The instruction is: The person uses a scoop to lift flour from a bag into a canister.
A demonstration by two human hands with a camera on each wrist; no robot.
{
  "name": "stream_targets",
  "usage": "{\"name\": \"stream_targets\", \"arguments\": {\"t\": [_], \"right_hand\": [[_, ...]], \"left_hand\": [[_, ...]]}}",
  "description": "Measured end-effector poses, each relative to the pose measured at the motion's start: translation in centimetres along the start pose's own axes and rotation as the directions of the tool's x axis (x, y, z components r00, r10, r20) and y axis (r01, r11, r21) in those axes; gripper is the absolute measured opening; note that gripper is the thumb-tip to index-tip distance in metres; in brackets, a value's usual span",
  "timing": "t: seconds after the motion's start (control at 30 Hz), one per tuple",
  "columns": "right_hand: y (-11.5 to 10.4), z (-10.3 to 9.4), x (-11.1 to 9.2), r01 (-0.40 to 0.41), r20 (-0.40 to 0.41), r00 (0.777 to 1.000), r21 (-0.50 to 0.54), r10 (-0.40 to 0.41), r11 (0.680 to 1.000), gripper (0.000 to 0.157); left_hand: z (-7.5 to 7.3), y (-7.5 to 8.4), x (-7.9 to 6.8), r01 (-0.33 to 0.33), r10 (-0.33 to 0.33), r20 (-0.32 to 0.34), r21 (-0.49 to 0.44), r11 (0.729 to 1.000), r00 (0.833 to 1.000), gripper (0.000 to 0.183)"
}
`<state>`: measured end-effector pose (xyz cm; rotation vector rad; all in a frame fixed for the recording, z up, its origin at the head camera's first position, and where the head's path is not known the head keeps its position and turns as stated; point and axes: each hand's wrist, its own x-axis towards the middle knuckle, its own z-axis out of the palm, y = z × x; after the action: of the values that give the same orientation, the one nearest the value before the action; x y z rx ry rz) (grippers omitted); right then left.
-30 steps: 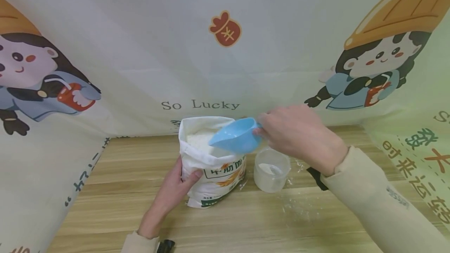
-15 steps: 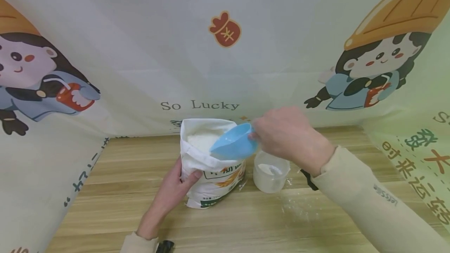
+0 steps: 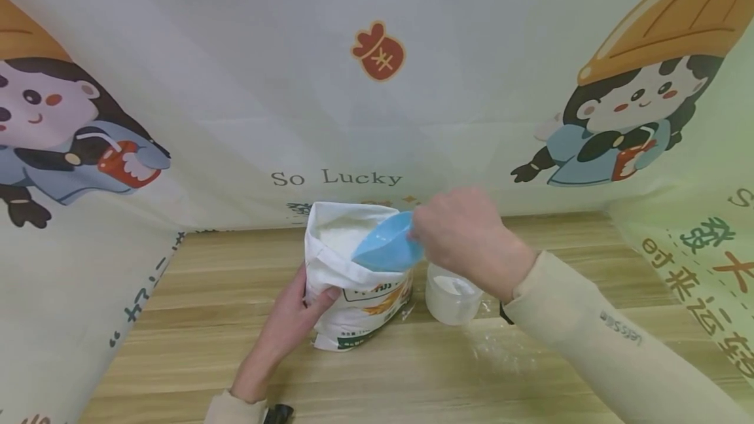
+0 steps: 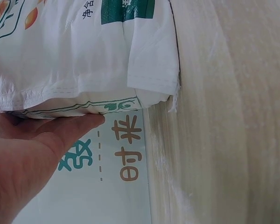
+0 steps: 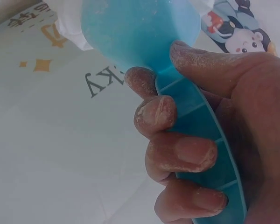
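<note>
An open white flour bag (image 3: pixel 353 280) stands on the wooden table (image 3: pixel 412 371), with white flour (image 3: pixel 338 235) showing at its mouth. My left hand (image 3: pixel 288 322) grips the bag's left side, thumb on the front; in the left wrist view the fingers (image 4: pixel 60 130) lie against the bag (image 4: pixel 84 56). My right hand (image 3: pixel 465 241) holds a blue plastic scoop (image 3: pixel 385 247) by its handle, the bowl tipped down into the bag's mouth. In the right wrist view, floury fingers (image 5: pixel 177 144) curl round the scoop's handle (image 5: pixel 200 121).
A small translucent cup (image 3: pixel 450 296) with some flour in it stands just right of the bag, partly behind my right wrist. Spilled flour (image 3: pixel 501 349) dusts the table in front of it. A printed cartoon cloth (image 3: pixel 377 84) walls in the back and both sides.
My right hand has moved left and down, taking the blue scoop from above the cup's side into the mouth of the bag. The left hand has kept its hold.
</note>
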<state>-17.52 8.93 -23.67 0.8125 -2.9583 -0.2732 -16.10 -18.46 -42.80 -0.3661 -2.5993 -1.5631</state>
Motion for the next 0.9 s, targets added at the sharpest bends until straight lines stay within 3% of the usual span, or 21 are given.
{"name": "stream_targets", "arguments": {"t": [0.6, 0.73, 0.9], "right_hand": [[-1.1, 1.7, 0.6, 0.046, -0.127, 0.991, -0.030, -0.049, 0.999, 0.056], [-1.2, 2.3, 0.8, 0.060, -0.182, 0.981, -0.023, -0.063, 0.998, 0.055], [-1.4, 3.0, 1.0, 0.062, -0.192, 0.979, -0.002, -0.061, 0.998, 0.050]], "left_hand": [[0.0, 0.1, 0.1, 0.013, -0.013, -0.001, -0.004, 1.000, 1.000, 0.061], [0.0, 0.0, 0.1, 0.023, -0.023, 0.000, -0.002, 1.000, 1.000, 0.061], [0.0, 0.0, 0.0, 0.031, -0.031, -0.001, 0.011, 0.999, 1.000, 0.062]]}}
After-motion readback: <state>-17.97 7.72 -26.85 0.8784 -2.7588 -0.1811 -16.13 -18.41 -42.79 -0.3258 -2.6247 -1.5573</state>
